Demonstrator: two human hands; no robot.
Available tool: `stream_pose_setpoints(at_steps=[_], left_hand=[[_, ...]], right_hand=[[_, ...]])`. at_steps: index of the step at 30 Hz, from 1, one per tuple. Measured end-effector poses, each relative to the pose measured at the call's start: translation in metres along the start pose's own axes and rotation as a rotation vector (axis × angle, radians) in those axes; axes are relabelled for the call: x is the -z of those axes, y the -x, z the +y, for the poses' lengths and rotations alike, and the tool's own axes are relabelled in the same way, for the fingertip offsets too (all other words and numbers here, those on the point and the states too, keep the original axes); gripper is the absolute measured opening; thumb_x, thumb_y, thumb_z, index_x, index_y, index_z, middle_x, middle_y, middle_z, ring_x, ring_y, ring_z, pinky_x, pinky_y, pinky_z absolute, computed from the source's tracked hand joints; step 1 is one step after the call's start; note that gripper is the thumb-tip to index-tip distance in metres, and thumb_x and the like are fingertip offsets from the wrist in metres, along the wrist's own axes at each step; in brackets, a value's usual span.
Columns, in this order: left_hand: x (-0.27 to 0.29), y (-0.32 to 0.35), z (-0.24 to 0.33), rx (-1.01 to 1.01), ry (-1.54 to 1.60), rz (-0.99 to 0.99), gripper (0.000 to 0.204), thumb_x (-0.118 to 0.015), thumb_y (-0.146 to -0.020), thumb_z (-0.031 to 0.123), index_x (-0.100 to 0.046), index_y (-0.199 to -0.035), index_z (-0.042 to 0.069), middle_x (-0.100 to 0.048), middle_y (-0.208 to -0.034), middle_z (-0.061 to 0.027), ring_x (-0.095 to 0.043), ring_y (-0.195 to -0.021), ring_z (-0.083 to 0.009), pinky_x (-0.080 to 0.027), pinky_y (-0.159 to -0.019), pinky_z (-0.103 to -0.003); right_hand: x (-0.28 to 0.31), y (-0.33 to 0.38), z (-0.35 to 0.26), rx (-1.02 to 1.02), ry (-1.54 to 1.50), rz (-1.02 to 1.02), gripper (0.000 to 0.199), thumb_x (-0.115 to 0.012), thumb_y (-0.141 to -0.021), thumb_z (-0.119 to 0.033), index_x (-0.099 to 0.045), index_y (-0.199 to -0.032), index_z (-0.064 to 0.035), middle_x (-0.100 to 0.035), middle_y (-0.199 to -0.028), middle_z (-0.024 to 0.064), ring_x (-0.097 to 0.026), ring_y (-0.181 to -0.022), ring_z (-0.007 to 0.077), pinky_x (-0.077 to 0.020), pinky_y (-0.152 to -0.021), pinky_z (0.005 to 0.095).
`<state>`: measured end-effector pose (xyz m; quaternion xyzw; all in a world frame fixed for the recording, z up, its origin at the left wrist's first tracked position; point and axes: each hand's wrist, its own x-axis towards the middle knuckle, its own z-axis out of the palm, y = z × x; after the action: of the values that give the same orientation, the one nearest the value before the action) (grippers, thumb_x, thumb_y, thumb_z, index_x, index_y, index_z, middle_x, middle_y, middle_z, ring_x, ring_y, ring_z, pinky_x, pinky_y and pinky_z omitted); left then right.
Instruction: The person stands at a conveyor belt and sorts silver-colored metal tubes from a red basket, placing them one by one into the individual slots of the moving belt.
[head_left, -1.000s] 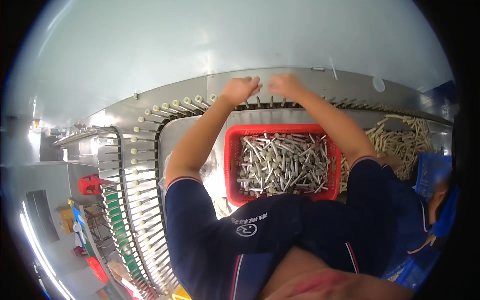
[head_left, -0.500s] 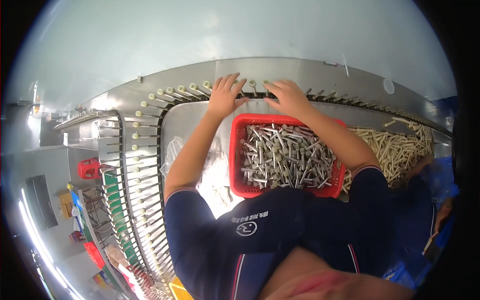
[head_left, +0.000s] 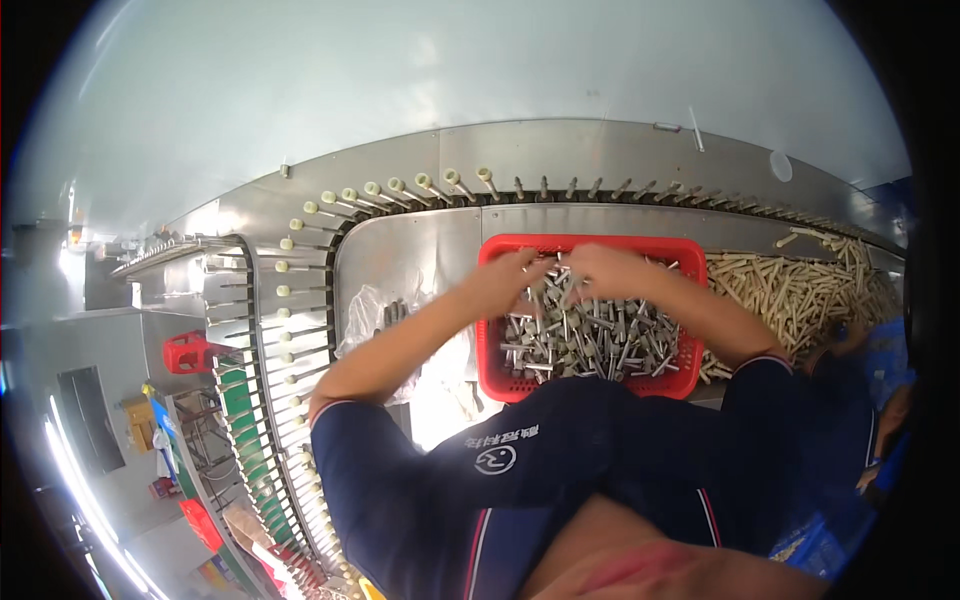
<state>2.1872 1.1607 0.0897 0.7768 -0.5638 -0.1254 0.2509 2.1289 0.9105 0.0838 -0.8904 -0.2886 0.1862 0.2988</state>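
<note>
A curved bench [head_left: 420, 260] of dull sheet steel is seen from the head camera, and a pale, bare wall is seen beyond it. Both hands are sunk into a red plastic crate [head_left: 590, 245] that stands on the steel. The crate is filled with a loose heap of short grey metal pins [head_left: 600, 345], cylindrical and shiny. The left hand [head_left: 505, 280] is curled over pins at the far edge of the heap, and the right hand [head_left: 610, 272] is bent beside it, almost touching it; both are closed on pins, though how many cannot be told. Beyond the hands, a conveyor rail [head_left: 430, 185] is bent around the bench, and thin upright rods are carried on it, some capped with cream tips. To the right of the right hand, a pile of cream sticks [head_left: 800, 290] is heaped loosely. To the left of the left hand, a crumpled clear bag [head_left: 365, 310] is laid on the steel. Farther left, a small red stool [head_left: 190, 352] is seen on the floor.
</note>
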Motion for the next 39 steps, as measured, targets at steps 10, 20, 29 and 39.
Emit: stream_pose_setpoints(at_steps=[10, 20, 29, 39], left_hand=[[0.057, -0.02, -0.13, 0.29, -0.347, 0.31, 0.039, -0.065, -0.08, 0.04, -0.058, -0.11, 0.016, -0.062, -0.1, -0.0131, -0.06, -0.093, -0.0321, -0.05, -0.076, -0.042], [0.115, -0.043, -0.086, 0.108, 0.022, 0.353, 0.021, -0.054, -0.088, 0.032, -0.059, -0.092, 0.012, -0.06, -0.08, -0.0107, -0.061, -0.074, -0.0321, -0.05, -0.064, -0.042], [0.023, 0.05, -0.112, 0.37, -0.383, 0.651, 0.062, -0.072, -0.071, 0.039, -0.052, -0.124, 0.014, -0.044, -0.13, -0.0209, -0.047, -0.112, -0.0374, -0.039, -0.093, -0.051], [0.067, -0.006, -0.184, 0.181, -0.475, 0.328, 0.024, -0.061, -0.085, 0.034, -0.056, -0.09, 0.011, -0.059, -0.064, -0.0111, -0.058, -0.056, -0.034, -0.048, -0.051, -0.042]], right_hand=[[0.052, -0.16, 0.014, 0.08, 0.447, 0.592, 0.039, -0.071, -0.074, -0.033, -0.061, -0.1, -0.0056, -0.06, -0.107, 0.016, -0.056, -0.101, 0.0329, -0.0461, -0.083, 0.0448], [0.132, -0.082, -0.039, -0.257, -0.034, 0.361, 0.019, -0.066, -0.082, -0.023, -0.062, -0.088, -0.0058, -0.064, -0.074, 0.0099, -0.064, -0.065, 0.0185, -0.0491, -0.058, 0.0324], [0.019, -0.082, -0.009, 0.023, 0.198, 0.531, 0.051, -0.067, -0.079, -0.034, -0.055, -0.116, -0.0015, -0.057, -0.114, 0.0171, -0.051, -0.108, 0.0343, -0.0399, -0.093, 0.0444], [0.04, -0.211, 0.033, -0.053, 0.32, 0.255, 0.029, -0.06, -0.079, -0.035, -0.056, -0.075, -0.006, -0.061, -0.066, 0.0137, -0.06, -0.062, 0.0342, -0.0482, -0.056, 0.0442]])
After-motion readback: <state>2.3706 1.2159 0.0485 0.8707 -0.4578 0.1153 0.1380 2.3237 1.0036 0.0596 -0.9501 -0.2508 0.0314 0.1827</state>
